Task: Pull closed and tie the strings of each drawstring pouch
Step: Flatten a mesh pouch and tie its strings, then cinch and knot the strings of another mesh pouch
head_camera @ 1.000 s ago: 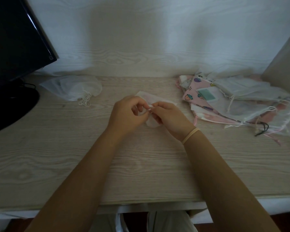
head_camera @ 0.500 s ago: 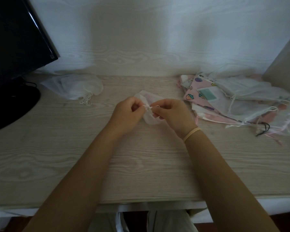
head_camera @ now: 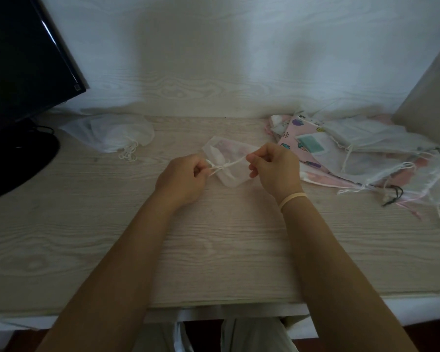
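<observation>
Pouch [head_camera: 229, 161], sheer white, lies mid-desk [head_camera: 214, 250] between my hands; my left hand [head_camera: 182, 180] and right hand [head_camera: 274, 168] each pinch an end of its white string [head_camera: 225, 166], stretched between them with a knot at the middle

On the desk [head_camera: 214, 237], one pouch [head_camera: 229, 161] lies between a tied pouch [head_camera: 112, 133] left and a pile [head_camera: 361, 153] right.

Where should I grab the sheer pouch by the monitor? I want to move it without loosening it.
Probably by the gathered neck of the sheer pouch, just above its coiled white strings. Come from the front edge of the desk: the neck points that way, and the body behind it looks soft and puffed, offering little firm to pinch.
</observation>
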Demonstrator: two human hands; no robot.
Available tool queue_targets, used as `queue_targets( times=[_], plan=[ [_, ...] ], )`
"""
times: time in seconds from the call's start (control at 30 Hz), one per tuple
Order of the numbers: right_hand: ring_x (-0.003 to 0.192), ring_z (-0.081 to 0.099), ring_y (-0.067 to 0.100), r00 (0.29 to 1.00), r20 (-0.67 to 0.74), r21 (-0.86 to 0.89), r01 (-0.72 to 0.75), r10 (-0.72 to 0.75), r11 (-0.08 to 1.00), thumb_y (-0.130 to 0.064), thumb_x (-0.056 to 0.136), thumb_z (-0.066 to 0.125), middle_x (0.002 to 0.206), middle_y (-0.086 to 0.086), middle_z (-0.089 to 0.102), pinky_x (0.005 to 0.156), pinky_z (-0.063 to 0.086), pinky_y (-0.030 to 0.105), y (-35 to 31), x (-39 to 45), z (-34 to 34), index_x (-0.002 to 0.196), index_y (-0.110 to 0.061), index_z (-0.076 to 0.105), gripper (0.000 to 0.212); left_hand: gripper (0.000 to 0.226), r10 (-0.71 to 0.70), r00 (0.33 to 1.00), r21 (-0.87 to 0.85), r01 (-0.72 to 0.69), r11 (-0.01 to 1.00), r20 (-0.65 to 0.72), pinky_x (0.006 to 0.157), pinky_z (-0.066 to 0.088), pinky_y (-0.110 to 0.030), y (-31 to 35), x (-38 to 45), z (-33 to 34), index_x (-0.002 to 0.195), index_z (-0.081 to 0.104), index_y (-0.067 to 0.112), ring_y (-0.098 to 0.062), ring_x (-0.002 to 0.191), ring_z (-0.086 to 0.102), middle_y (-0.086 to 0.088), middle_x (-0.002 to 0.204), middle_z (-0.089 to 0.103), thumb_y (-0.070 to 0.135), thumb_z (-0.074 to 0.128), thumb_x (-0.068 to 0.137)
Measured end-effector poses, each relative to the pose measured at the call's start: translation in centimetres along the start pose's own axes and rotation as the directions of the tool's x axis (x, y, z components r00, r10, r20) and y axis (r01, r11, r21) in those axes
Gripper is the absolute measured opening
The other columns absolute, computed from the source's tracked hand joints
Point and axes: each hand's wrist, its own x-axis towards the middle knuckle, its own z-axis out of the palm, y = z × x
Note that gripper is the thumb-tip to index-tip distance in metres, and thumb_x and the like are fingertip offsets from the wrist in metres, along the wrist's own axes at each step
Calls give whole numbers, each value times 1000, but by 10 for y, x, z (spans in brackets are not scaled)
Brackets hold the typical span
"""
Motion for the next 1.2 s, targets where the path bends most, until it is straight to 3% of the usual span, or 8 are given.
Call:
queue_targets(
  times=[0.27, 0.47, 0.67, 0.83, 0.93, 1.03, 1.1, 1.2],
  plan=[
    [45, 57, 4, 999, 36, -60, 25, -23, 998, -11, 84, 70, 64, 6, 67, 49, 47, 12, 5, -1, -3, 79, -5, 67, 9, 12, -2, 998, 234, 16, 972, -60, 70, 40, -30, 6, -5, 4, 86, 60, 24, -21, 88, 58, 4, 89, 61, 33, 56, 93],
    [56, 62, 7, 1000, 0, -279, 22, -23, 960, -40, 91, 57, 60, 0, 66, 70, 52, 27, 17, 8, -5, 94, -24, 68, 21, 23, 233, 916, -57, -265, 963, -326, 66, 46, -27, 15, -2, 8, 95, 66, 27, -11, 79, 53, 12, 93, 50, 31, 62, 73],
    [103, 60, 29, 982, 121, -483, -67, 143, 873, -37, 91, 48, 110, 8, 66, 94, 46, 38, 21, 1, 0, 109, -23, 66, 29, 42, 333, 920, 303, -384, 872, 206, 87, 44, -33, 29, 1, 18, 118, 66, 30, -24, 116, 47, -1, 119, 50, 38, 68, 76],
    [100, 63, 35, 923, 283, -461, -105, 259, 881, -25, 90, 45, 104, 16, 68, 92, 50, 46, 0, 22, 1, 100, -9, 69, 31, 24, 294, 925, 464, -375, 802, 240, 77, 41, -31, 40, 11, 11, 111, 64, 27, -26, 107, 55, -3, 118, 52, 35, 60, 89],
    [120, 54, 28, 940, 316, -313, -28, 132, 949, -15, 94, 43, 134, 10, 56, 103, 44, 44, -31, 27, 4, 133, -13, 55, 40, 12, 243, 966, 261, -257, 930, 84, 67, 41, -29, 35, 15, 9, 92, 62, 19, -27, 89, 60, -3, 100, 59, 31, 60, 90],
    [133, 38, 16, 907, 403, -109, 181, -123, 977, -13, 96, 46, 152, -4, 33, 105, 34, 28, -77, 16, 19, 149, -31, 27, 59, 18, -74, 978, -224, 29, 974, -194, 61, 51, -34, 14, 21, -8, 76, 57, 13, -23, 68, 66, -4, 76, 66, 25, 62, 89],
    [132, 41, 16, 860, 455, -4, 262, -231, 965, -15, 96, 48, 153, -6, 30, 99, 32, 24, -103, 9, 36, 149, -35, 24, 62, 14, -405, 867, -565, 187, 804, -290, 62, 58, -36, -3, 29, -31, 82, 59, 13, -22, 65, 69, -7, 81, 70, 24, 62, 90],
    [121, 51, 17, 819, 506, 17, 303, -269, 953, -21, 97, 51, 151, -6, 31, 93, 36, 23, -115, 4, 55, 146, -38, 31, 56, 14, -693, 695, -825, 269, 497, -191, 62, 58, -33, -31, 41, -54, 92, 60, 5, -21, 64, 67, -13, 92, 70, 18, 62, 89]
  ],
)
